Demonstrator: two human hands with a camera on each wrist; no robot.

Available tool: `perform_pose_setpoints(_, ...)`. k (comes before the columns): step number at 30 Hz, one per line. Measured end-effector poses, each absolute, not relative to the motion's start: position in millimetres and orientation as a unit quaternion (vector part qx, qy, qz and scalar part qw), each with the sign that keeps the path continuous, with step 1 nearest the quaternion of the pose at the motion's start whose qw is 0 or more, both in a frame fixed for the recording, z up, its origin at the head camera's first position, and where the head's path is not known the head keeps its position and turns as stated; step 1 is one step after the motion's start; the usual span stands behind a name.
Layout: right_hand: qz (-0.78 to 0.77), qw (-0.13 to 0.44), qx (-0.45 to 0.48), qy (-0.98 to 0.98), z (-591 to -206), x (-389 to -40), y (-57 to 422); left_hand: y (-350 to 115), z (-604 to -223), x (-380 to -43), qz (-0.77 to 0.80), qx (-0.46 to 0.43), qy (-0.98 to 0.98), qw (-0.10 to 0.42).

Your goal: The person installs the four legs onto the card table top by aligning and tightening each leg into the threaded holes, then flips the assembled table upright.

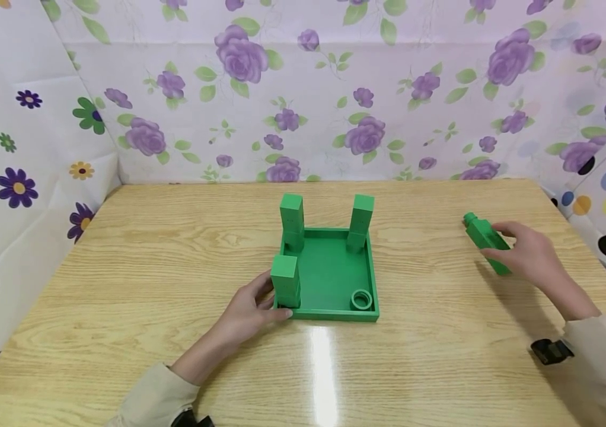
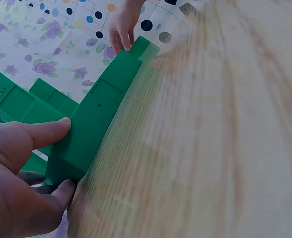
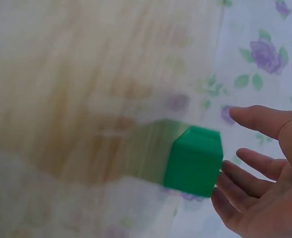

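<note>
A square green tray (image 1: pixel 335 315) lies on the table, with upright green posts at three corners and a small green ring (image 1: pixel 361 300) at its near right corner. My left hand (image 1: pixel 249 308) grips the tray's near left corner, beside the near left post (image 1: pixel 285 279). In the left wrist view, the thumb and fingers (image 2: pixel 49 134) are around that corner. Far to the right, a loose green post (image 1: pixel 487 240) with a round knob at one end lies on the table. My right hand (image 1: pixel 535 255) is over it, thumb and fingers spread apart beside the post (image 3: pixel 194 161).
The wooden table (image 1: pixel 175 237) backs onto a flowered cloth (image 1: pixel 292 89). More patterned cloth hangs at the left and right sides. The two far posts (image 1: pixel 292 219) stand at the tray's back corners.
</note>
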State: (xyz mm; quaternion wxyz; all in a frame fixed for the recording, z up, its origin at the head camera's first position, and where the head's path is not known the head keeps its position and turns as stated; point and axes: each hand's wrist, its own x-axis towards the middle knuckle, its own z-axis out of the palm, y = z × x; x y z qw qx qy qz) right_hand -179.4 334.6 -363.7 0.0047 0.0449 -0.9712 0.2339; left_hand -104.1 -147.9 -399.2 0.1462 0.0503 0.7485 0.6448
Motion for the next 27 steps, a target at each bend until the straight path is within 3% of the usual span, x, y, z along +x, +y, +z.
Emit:
perform_pose_setpoints(13,0.239,-0.09,0.041,-0.966,-371,-176,358,-148,-399,-104,0.648,0.053,0.745,0.151)
perform_pose_setpoints(27,0.205,-0.073,0.044,-0.975,-370,-173,362,-148,-399,-104,0.648,0.05,0.746,0.146)
